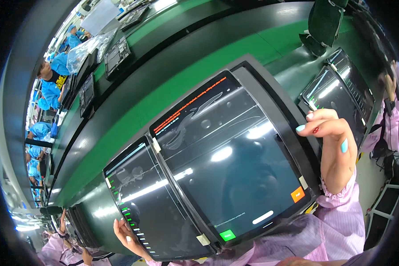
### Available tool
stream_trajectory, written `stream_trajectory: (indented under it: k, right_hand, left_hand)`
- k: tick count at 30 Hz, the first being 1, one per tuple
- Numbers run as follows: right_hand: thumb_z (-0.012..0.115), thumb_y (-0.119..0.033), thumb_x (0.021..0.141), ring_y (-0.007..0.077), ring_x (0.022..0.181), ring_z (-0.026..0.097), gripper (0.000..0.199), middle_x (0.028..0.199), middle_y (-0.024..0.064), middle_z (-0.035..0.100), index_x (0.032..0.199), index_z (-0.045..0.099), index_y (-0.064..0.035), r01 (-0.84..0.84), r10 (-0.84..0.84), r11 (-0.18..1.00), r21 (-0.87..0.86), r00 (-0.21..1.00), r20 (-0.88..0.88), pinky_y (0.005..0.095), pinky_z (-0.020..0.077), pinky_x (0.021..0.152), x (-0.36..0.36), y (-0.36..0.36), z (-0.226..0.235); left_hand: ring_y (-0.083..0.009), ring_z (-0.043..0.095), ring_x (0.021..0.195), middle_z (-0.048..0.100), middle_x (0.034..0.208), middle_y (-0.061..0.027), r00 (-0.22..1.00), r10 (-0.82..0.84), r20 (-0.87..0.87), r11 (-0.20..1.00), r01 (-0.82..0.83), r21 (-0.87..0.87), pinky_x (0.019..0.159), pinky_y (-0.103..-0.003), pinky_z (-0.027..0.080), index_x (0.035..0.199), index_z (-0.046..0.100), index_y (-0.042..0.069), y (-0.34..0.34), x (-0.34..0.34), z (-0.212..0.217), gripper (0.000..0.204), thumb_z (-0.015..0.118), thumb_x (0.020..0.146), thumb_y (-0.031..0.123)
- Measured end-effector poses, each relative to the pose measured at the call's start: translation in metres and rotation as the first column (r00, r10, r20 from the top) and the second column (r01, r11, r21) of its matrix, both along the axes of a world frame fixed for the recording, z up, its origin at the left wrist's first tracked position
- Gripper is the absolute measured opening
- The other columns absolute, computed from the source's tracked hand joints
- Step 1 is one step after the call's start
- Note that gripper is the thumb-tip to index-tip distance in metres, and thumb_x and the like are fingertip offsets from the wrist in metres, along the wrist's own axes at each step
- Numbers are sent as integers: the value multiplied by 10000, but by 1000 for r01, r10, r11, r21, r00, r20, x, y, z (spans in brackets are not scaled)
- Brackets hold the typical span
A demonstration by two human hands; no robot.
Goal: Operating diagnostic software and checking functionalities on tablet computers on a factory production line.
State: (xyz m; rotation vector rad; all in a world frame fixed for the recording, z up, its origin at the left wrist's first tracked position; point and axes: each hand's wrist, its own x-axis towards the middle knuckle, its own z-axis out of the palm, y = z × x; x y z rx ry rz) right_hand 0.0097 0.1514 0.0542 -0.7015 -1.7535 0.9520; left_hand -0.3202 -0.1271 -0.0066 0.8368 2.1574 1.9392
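Two dark tablets lie side by side in front of me. The larger right tablet (235, 164) sits in a black tray (275, 95) and shows red text at its top, plus a green and an orange button. The narrower-looking left tablet (159, 213) has a row of green and white marks along its left edge. Pale tabs stick to the edges of both. My left hand (131, 241) is beside the lower left edge of the left tablet, fingers stretched, partly hidden by it. Above the tray's right edge, my right hand (339, 148) is raised with bent, separated fingers, holding nothing visible.
More tablets (337, 93) lie at the right on the green and black bench (133, 115). A dark post-like object (326, 26) stands at the far right. Across the bench are black frames (117, 57) and clear plastic film (86, 53). Co-workers in blue (53, 84) and pink (60, 248) are nearby.
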Motion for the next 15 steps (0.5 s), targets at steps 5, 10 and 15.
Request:
stream_trajectory:
  k: [5,10,15]
  right_hand:
    - [324,-313,916,258,992,471,381,927,157,611,890,530,7,-41,45,998,-45,994,95,406,312,926,-11,1,0]
    - [305,-305,930,271,1043,450,347,985,175,528,943,471,0,43,-38,993,-108,998,53,405,280,979,3,16,-15]
    - [300,-266,951,292,962,539,383,1016,212,550,987,500,59,-114,113,993,-32,993,-28,413,379,940,-6,34,-9]
  left_hand:
    - [-261,384,1215,406,1281,-173,997,19,-76,967,-38,-252,1032,-370,269,1311,308,-47,-8,0,20,714,522,786,388]
    - [-270,320,1264,331,1352,-179,998,-29,54,961,43,-273,1051,-360,225,1341,263,-36,42,7,39,744,509,761,359]
    - [-259,296,1265,295,1360,-173,948,-158,275,976,193,-104,1047,-332,204,1365,231,5,62,11,49,741,481,727,286]
